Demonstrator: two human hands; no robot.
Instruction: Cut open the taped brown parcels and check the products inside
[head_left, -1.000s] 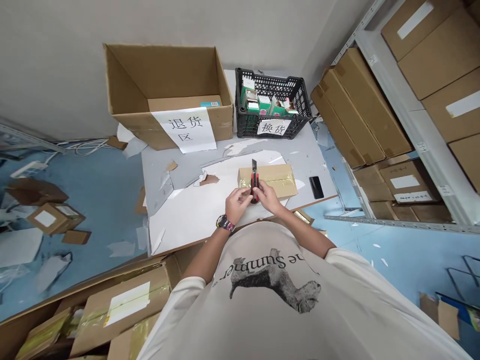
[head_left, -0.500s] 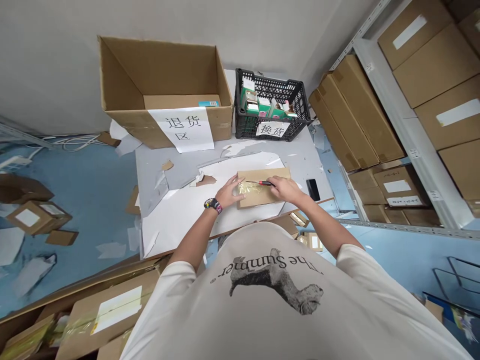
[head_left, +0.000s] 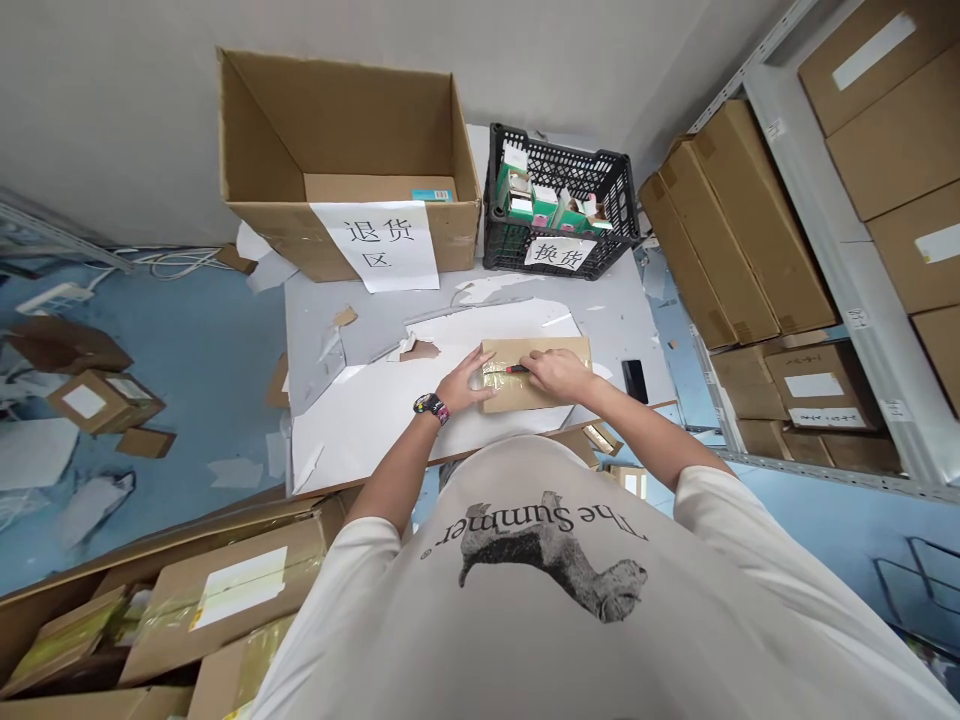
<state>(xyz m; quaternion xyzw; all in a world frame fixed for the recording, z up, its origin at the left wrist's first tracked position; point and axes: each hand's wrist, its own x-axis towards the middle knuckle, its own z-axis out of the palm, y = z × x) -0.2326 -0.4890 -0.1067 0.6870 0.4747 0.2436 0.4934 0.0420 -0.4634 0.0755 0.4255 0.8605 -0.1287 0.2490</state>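
A small brown cardboard box point(head_left: 551, 400) lies flat on the table, with shiny clear tape across its left part. My left hand point(head_left: 461, 382) grips the box's left end, fingertips on the far side and thumb toward the near side. Above the box, my right hand point(head_left: 559, 374) is closed round a slim red-and-black tool point(head_left: 516, 369). Its thin shaft points left over the taped part; it looks like a screwdriver, though the exact kind is unclear. Whether the tip touches the tape, I cannot tell.
A large open carton point(head_left: 262, 235) and a black plastic crate point(head_left: 559, 262) holding several small boxes stand behind. A phone point(head_left: 634, 381) lies right of the box. Torn cardboard point(head_left: 420, 350) is on the table. Shelving with cartons point(head_left: 750, 220) rises at right; boxes point(head_left: 225, 590) fill the near left.
My right hand has moved slightly left along the box relative to the tape, and less of the tool shows. My left hand stays at the box's left end. The view has shifted a little.
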